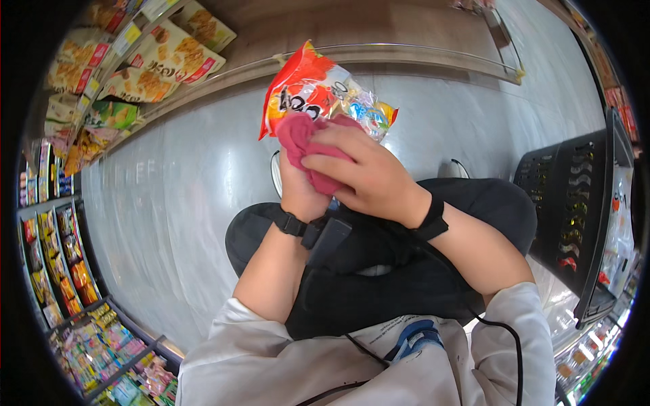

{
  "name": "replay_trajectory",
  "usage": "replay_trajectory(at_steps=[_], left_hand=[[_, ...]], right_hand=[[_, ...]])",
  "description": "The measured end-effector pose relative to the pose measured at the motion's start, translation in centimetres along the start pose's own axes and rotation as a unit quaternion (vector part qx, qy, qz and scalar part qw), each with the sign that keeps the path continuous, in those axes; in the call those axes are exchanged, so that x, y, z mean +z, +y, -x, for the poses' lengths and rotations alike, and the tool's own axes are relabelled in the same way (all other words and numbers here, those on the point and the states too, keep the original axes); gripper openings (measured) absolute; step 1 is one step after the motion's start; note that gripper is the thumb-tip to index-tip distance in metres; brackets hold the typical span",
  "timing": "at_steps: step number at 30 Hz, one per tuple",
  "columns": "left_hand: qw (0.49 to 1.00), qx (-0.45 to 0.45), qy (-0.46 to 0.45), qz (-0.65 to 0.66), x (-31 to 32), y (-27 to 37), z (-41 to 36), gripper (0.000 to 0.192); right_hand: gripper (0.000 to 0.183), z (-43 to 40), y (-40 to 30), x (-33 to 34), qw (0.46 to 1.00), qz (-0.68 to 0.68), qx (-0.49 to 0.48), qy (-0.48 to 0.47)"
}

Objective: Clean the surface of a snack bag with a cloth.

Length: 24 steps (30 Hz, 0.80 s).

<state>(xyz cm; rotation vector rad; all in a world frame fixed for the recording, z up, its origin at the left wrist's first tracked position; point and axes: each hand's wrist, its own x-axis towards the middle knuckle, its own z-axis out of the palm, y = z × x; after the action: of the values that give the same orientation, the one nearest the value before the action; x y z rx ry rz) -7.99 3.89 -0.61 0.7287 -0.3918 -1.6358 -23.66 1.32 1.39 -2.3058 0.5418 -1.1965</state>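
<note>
A pink cloth [317, 152] is bunched in my right hand [378, 175], whose fingers curl over it. Under the cloth is my left hand [303, 190], its fingers mostly hidden. A red, yellow and clear plastic snack bag [325, 94] with small wrapped pieces inside extends beyond both hands, above the floor. The bag's near edge disappears beneath the cloth, and my left hand appears to support it there. Black straps circle both wrists, and a dark box-shaped device [329, 241] sits on the left one.
A wooden shelf [345, 25] with a metal rail runs across the front. Snack bags [172, 56] fill its left end. At right stands a black perforated basket [563, 203] holding packages. Candy racks [106, 345] line the lower left. Grey tile floor [167, 203] lies between.
</note>
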Motion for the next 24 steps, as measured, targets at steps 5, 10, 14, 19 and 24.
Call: replay_trajectory(at_steps=[5, 10, 14, 19, 24], left_hand=[[0.992, -0.049, 0.120, 0.004, 3.8, -0.5, -0.6, 0.046], [0.997, -0.048, 0.049, -0.046, 4.2, -1.4, -0.6, 0.040], [0.994, 0.006, 0.049, -0.094, 2.3, -3.2, -1.4, 0.039], [0.995, 0.015, 0.044, -0.085, 2.5, -2.9, -1.2, 0.035], [0.993, 0.020, 0.042, -0.108, 3.3, -2.3, -1.0, 0.038]], right_hand=[[0.046, -0.6, 2.7, -2.0, 0.986, 0.046, 0.114, 0.109], [0.044, -0.3, 4.6, -3.7, 0.959, 0.011, 0.199, 0.199], [0.047, -1.0, 1.7, -1.9, 0.982, 0.011, 0.135, 0.135], [0.049, -0.7, 3.9, -2.6, 0.983, -0.002, 0.148, 0.113], [0.041, 1.3, 10.9, -3.9, 0.943, -0.002, 0.259, 0.209]])
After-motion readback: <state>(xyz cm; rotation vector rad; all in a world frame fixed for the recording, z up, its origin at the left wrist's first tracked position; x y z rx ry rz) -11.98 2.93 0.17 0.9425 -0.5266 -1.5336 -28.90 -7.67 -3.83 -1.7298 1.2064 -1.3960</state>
